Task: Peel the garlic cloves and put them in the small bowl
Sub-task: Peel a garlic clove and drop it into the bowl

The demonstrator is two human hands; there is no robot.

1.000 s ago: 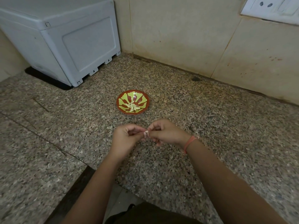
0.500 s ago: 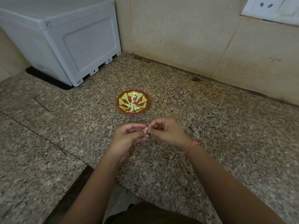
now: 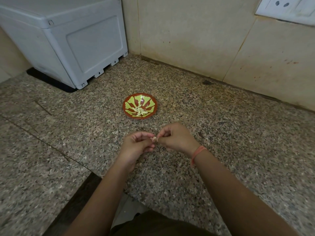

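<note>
A small red bowl [image 3: 128, 112] with a green leaf pattern sits on the granite counter, holding several peeled garlic cloves [image 3: 140, 111]. Nearer to me, a pale garlic clove [image 3: 154, 138] is pinched between both hands just above the counter. My left hand [image 3: 136, 144] holds it from the left with curled fingers. From the right, my right hand [image 3: 177, 137] pinches it with thumb and fingertips; an orange thread band circles that wrist. Most of the clove is hidden by the fingers.
A grey plastic appliance [image 3: 68, 40] stands on a black mat at the back left corner. Beige tiled walls close off the back, with a white socket plate [image 3: 286, 9] at the top right. The counter's front edge [image 3: 85, 186] drops away beside my left forearm.
Both hands have stayed together on the clove and drifted slightly towards the bowl; the fingers shifted a little around the clove.
</note>
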